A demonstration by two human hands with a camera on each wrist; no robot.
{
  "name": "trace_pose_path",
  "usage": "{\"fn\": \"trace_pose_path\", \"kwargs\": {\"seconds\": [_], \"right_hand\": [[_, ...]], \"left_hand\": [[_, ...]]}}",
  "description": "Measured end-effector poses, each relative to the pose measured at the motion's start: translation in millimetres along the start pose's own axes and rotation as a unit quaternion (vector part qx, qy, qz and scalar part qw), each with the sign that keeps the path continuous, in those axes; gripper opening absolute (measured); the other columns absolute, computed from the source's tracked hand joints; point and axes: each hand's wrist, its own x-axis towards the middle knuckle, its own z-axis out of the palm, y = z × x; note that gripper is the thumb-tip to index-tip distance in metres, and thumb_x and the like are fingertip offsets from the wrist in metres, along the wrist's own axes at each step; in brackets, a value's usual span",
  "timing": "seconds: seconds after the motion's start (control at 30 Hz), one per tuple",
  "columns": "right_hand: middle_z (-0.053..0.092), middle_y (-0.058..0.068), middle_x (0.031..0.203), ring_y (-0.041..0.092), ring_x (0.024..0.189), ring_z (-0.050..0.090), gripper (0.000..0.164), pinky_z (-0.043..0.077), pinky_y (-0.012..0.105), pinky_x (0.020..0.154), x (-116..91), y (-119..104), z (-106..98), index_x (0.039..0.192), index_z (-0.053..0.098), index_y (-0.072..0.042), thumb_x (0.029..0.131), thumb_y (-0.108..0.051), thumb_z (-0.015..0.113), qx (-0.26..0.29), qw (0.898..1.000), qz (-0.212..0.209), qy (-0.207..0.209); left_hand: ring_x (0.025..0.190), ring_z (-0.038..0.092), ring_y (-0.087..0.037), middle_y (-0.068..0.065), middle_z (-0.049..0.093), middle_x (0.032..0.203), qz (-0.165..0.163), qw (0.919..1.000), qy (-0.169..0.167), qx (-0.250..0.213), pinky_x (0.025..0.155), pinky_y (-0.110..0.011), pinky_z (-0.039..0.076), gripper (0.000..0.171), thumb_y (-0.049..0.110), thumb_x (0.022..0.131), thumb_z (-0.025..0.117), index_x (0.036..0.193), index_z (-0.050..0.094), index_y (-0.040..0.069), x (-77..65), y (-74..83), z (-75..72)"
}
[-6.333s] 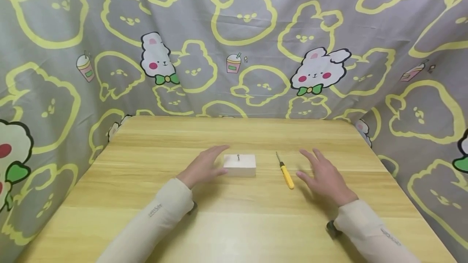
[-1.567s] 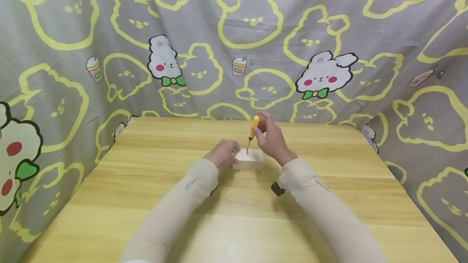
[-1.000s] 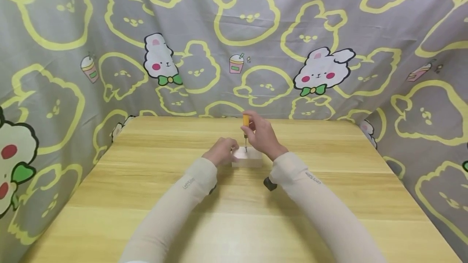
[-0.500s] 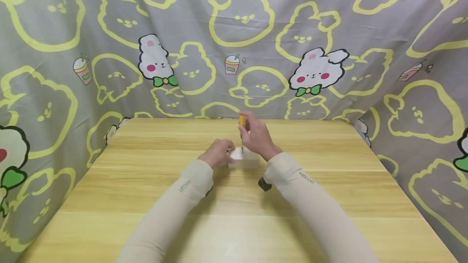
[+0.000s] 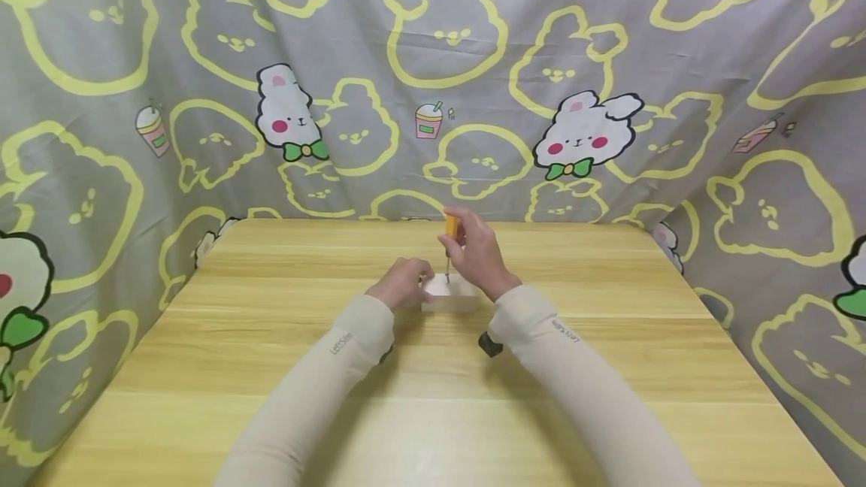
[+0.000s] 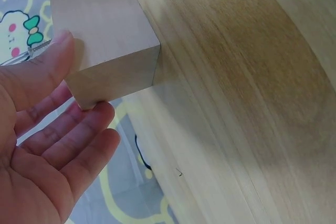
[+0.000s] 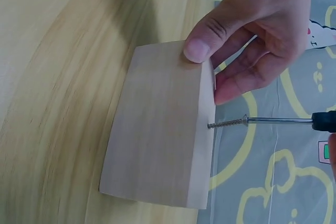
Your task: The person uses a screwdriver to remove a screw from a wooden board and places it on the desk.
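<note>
A pale wooden block lies on the table, and my left hand grips its left end, thumb on the near face and fingers behind. From the block's top face a threaded screw stands up, much of its thread showing. My right hand holds a screwdriver by its yellow handle, nearly upright over the block. The tip of the screwdriver's metal shaft meets the screw head. In the left wrist view, the thumb covers part of the block, with some screw thread visible behind it.
The wood-grain table reaches back to a grey curtain printed with yellow outlines and white rabbits. The curtain also hangs along both sides. A dark wrist-worn device sits under the right cuff.
Earlier the screwdriver lay on the table and both hands were open. The left hand has taken hold of the block; the right has picked up the screwdriver, set it on the screw and straightened it.
</note>
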Motion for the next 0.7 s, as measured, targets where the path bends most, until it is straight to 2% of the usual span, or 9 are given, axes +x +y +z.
{"fn": "trace_pose_path", "kwargs": {"seconds": [0.33,0.57,0.7], "right_hand": [[0.061,0.015,0.084,0.026,0.074,0.066,0.041,0.058,0.030,0.066,1.6,-2.2,-4.2,0.123,0.049,0.002,0.086,0.007,0.065,0.030,0.999,0.012,-0.035],[0.057,0.013,0.088,0.025,0.075,0.061,0.046,0.058,0.031,0.060,0.5,-3.3,-1.7,0.119,0.054,0.000,0.081,-0.005,0.079,0.002,1.000,0.014,0.000],[0.057,0.013,0.087,0.023,0.073,0.061,0.042,0.057,0.023,0.059,0.8,-5.8,-4.0,0.117,0.055,0.001,0.082,-0.001,0.076,0.003,1.000,0.024,0.012]], "left_hand": [[0.114,0.058,-0.032,-0.015,0.063,0.124,-0.005,0.9999,-0.004,0.009,0.100,-0.043,0.046,0.046,0.015,0.076,0.082,0.117,0.066,0.002,1.4,2.8,1.4],[0.116,0.057,-0.032,-0.014,0.063,0.124,-0.007,0.9999,-0.009,0.011,0.100,-0.043,0.046,0.045,0.015,0.077,0.082,0.118,0.066,0.002,0.2,2.6,-0.2],[0.116,0.056,-0.032,-0.014,0.063,0.124,-0.010,0.9999,-0.008,0.010,0.100,-0.044,0.046,0.045,0.015,0.077,0.081,0.117,0.066,0.003,-0.7,3.3,-0.9]]}}
